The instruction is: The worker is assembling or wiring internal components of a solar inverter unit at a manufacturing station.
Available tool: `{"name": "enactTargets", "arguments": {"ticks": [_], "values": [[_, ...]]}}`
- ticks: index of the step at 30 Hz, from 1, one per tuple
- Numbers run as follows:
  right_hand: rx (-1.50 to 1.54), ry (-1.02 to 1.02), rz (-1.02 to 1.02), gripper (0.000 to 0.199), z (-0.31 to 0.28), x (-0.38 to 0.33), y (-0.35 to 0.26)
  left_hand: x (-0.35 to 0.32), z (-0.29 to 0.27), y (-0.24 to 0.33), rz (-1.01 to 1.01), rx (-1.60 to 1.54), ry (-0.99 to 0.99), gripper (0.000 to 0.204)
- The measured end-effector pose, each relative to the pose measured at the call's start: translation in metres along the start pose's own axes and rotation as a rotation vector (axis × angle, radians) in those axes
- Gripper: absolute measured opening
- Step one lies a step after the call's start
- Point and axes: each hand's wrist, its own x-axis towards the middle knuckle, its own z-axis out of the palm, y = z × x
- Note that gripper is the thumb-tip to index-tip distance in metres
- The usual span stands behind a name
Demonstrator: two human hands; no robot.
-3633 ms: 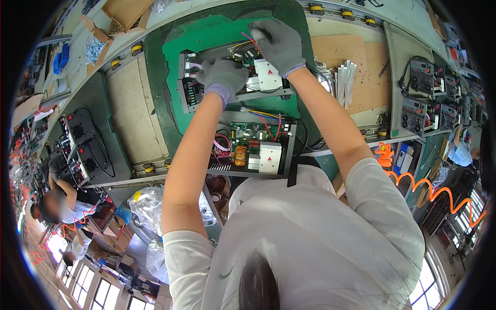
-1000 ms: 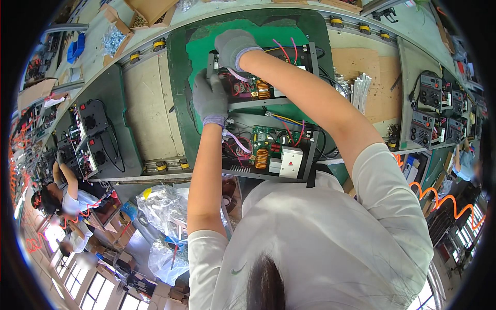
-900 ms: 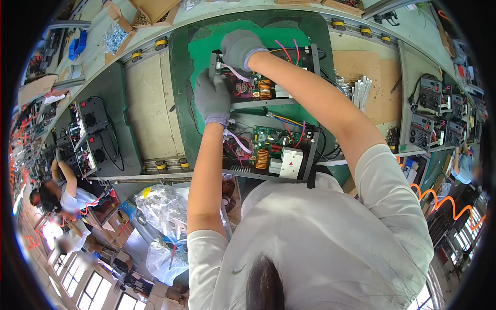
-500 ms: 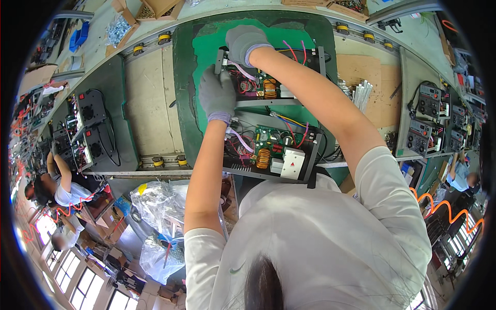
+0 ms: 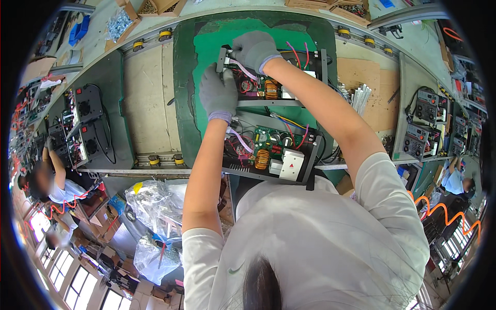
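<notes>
Two black metal chassis, open at the top, sit one behind the other on the green work board (image 5: 187,103). The far chassis (image 5: 274,103) holds a circuit board, a copper-wound coil (image 5: 271,89) and loose pink wires (image 5: 293,54). At its left end, my gloved left hand (image 5: 218,92) closes on the end panel (image 5: 222,58), thumb on the inner side. My gloved right hand (image 5: 254,50) curls just inside that panel, above a white-purple cable (image 5: 243,68); its fingertips are hidden. Nearer my body lies the second chassis (image 5: 310,164), with a similar board, coil and a white block (image 5: 292,164).
Metal strips (image 5: 361,95) lie right of the board on cardboard. Assembled units stand on the side boards, left (image 5: 93,144) and right (image 5: 416,139). Open boxes (image 5: 160,7) line the far shelf. Bagged parts (image 5: 157,206) are at lower left. Co-workers (image 5: 57,181) work further off.
My right hand has shifted slightly right and toward me, showing more of the end panel. My left hand stays at the panel.
</notes>
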Motion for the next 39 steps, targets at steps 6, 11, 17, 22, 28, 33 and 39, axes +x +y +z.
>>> {"name": "enactTargets", "arguments": {"ticks": [6,11,17,22,28,33,39], "values": [[0.011,0.063,-0.121,0.021,0.000,0.006,0.011,0.001,0.003,0.004,0.042,0.013,0.000,0.053],[0.040,0.103,-0.583,0.036,-0.010,0.020,0.014,0.004,0.005,-0.004,0.054,-0.055,-0.022,0.053],[-0.088,-0.209,-0.694,0.034,-0.018,0.048,0.013,0.003,0.003,0.001,0.028,0.005,-0.023,0.053],[-0.037,-0.285,-0.619,0.031,-0.023,0.037,0.024,0.002,0.002,0.012,-0.016,-0.021,-0.055,0.053],[0.092,0.275,0.057,0.026,-0.081,-0.036,0.077,-0.007,-0.002,0.015,0.278,0.143,0.282,0.048],[0.032,0.482,0.069,0.023,-0.075,-0.102,0.135,-0.011,-0.006,0.091,0.583,0.192,-0.146,0.025],[0.290,0.681,0.144,0.018,-0.037,-0.127,0.134,0.014,0.025,0.101,0.483,0.458,-0.614,0.028]]}}
